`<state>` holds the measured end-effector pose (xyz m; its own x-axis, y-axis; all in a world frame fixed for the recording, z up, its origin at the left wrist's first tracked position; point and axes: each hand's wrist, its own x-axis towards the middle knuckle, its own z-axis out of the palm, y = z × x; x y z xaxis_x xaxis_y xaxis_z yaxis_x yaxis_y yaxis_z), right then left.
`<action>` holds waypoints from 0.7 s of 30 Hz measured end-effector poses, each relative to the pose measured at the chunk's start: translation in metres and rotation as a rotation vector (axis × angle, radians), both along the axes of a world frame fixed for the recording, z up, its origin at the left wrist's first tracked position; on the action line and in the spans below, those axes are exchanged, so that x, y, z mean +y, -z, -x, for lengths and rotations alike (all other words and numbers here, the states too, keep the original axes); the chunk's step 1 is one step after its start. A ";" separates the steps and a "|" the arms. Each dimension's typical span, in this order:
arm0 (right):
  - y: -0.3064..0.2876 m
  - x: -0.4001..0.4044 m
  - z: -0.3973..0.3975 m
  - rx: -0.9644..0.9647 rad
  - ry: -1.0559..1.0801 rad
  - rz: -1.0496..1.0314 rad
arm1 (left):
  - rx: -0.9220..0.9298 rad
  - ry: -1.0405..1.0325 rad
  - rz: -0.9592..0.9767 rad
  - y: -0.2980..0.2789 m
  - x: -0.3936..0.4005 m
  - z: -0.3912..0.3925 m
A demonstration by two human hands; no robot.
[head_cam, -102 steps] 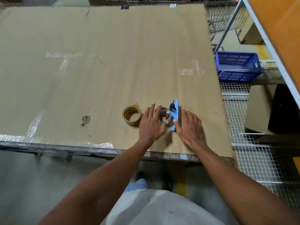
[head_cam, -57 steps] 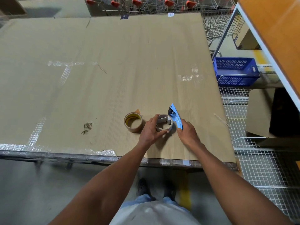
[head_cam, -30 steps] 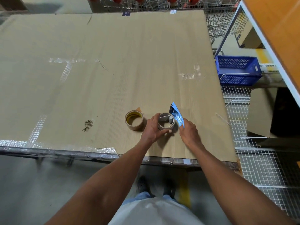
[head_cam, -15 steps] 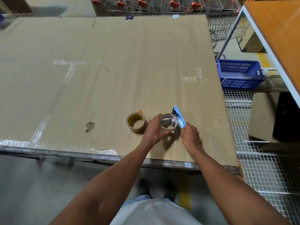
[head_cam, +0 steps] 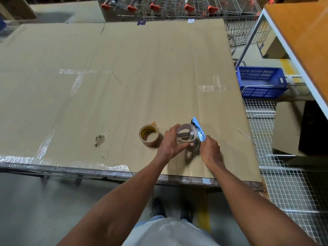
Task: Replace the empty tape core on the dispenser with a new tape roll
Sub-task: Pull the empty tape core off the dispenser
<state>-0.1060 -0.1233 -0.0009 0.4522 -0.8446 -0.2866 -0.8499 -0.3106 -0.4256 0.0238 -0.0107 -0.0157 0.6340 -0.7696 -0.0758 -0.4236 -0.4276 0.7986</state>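
Note:
The blue tape dispenser (head_cam: 198, 129) lies on its side on the cardboard-covered table (head_cam: 124, 86), near the front right. My right hand (head_cam: 209, 150) grips its handle end, which is hidden under my fingers. My left hand (head_cam: 171, 142) pinches the empty tan tape core (head_cam: 186, 126) around its rim; the core sits around the grey spindle (head_cam: 191, 135), raised a little above the table. A new roll of brown tape (head_cam: 148, 135) rests flat on the table just left of my left hand, with a loose tab at its far side.
The table's front edge (head_cam: 106, 172) is close below my hands and its right edge is a little past the dispenser. A blue plastic basket (head_cam: 261, 82) and wire shelving stand to the right. Shopping carts (head_cam: 159, 6) line the far side.
My hands went from resting flat beside the dispenser to gripping it. The left hand closed on the empty core and has lifted it slightly; the right hand now holds the dispenser's handle.

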 end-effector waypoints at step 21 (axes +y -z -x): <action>0.006 -0.036 0.051 -0.067 0.135 0.084 | -0.007 -0.122 -0.063 0.005 0.008 0.004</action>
<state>-0.1569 -0.1588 -0.0068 0.3486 -0.9188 -0.1851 -0.8568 -0.2324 -0.4603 0.0203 -0.0029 -0.0209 0.7234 -0.6806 -0.1164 -0.3709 -0.5252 0.7659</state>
